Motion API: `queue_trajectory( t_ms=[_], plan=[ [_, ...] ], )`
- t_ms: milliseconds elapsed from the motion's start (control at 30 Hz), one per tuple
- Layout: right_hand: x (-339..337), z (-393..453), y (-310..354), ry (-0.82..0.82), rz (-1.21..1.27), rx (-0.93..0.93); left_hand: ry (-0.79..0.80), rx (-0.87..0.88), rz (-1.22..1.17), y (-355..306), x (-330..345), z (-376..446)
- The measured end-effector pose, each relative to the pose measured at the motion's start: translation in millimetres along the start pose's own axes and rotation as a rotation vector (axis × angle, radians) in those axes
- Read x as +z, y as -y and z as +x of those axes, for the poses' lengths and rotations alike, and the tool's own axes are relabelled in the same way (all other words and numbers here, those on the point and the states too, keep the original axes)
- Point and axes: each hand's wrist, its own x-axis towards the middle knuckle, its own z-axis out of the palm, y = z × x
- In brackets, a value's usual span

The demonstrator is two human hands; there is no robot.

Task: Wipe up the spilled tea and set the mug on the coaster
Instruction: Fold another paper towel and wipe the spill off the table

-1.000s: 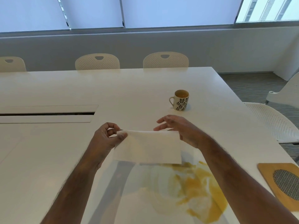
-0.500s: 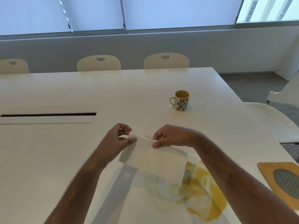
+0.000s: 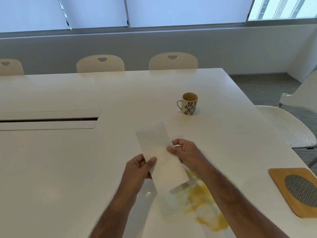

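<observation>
The left hand (image 3: 139, 169) and right hand (image 3: 187, 154) each pinch a long edge of the folded paper towel (image 3: 162, 157), which is held above the table (image 3: 68, 169). It is best laid flat and pressed onto the spilled tea (image 3: 205, 208), at five o'clock beneath the right forearm. The mug (image 3: 188, 103) stands at one o'clock, the coaster (image 3: 281, 191) at four.
</observation>
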Motion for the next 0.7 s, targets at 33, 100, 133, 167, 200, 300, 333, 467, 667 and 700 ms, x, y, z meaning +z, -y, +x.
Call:
queue_trajectory(
  t_ms=[33, 100, 133, 167, 200, 300, 333, 467, 667, 700],
  plan=[
    [0, -3, -2, 0.011, 0.010, 0.007, -0.020, -0.002, 0.006, -1, 1, 1],
    [-3, -7, -3, 0.035, 0.037, 0.017, -0.046, -0.001, 0.035, -4, 1, 1],
    [-6, -9, -4, 0.050, 0.048, 0.016, -0.050, 0.001, 0.050, -5, 1, 2],
    [-9, -10, -4, 0.067, 0.056, 0.010, -0.054, 0.006, 0.062, -7, 0, 2],
    [-12, -12, -4, 0.081, 0.060, 0.002, -0.061, 0.012, 0.074, -8, 0, 2],
    [-16, -15, -4, 0.092, 0.053, -0.014, -0.037, 0.024, 0.101, -8, -2, 4],
    [-15, -16, -3, 0.086, 0.045, -0.020, -0.028, 0.023, 0.097, -8, -2, 4],
    [-11, -18, 0, 0.023, -0.082, -0.109, 0.008, 0.017, 0.024, -6, -2, 3],
    [-12, -20, 1, -0.062, -0.202, -0.224, 0.000, -0.251, -0.194, -4, 4, -1],
    [-13, -20, 0, -0.071, -0.216, -0.246, 0.023, -0.292, -0.228, -3, 4, -2]
  ],
)
